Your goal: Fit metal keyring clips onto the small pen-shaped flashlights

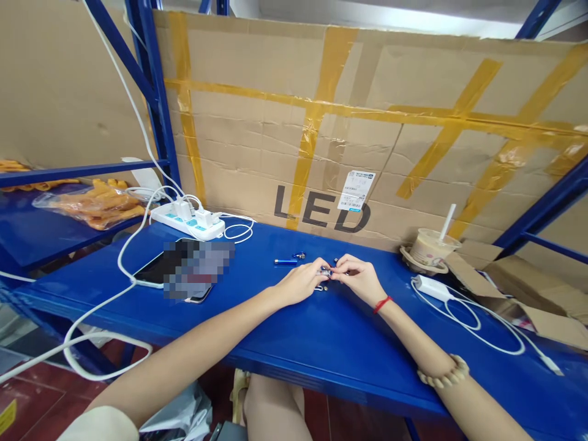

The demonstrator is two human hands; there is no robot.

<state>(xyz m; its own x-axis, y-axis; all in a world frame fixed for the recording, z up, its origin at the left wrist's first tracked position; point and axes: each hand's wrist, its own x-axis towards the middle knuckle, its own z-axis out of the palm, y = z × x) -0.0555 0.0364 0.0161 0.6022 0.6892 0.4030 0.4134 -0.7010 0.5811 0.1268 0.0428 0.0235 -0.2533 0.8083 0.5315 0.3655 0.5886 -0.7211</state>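
My left hand (301,285) pinches a small blue and silver metal part (326,272) above the blue shelf top (294,334). The fingertips of my right hand (361,278) are closed at the right end of the same part; its exact kind is too small to tell. Beyond my left hand lies a blue metal tube (285,262), with a small dark blue and silver piece (299,255) close behind it. Tiny metal pieces (320,288) rest just below my fingers. Near my right fingertips a small dark piece (335,261) is partly hidden.
At left are a tablet (172,260), a white power strip (206,229) and cables. On the right stand a drink cup (432,248) with a straw, a white charger (432,288) with its cord, and open cardboard boxes (519,275). A taped cardboard sheet (257,147) forms the back.
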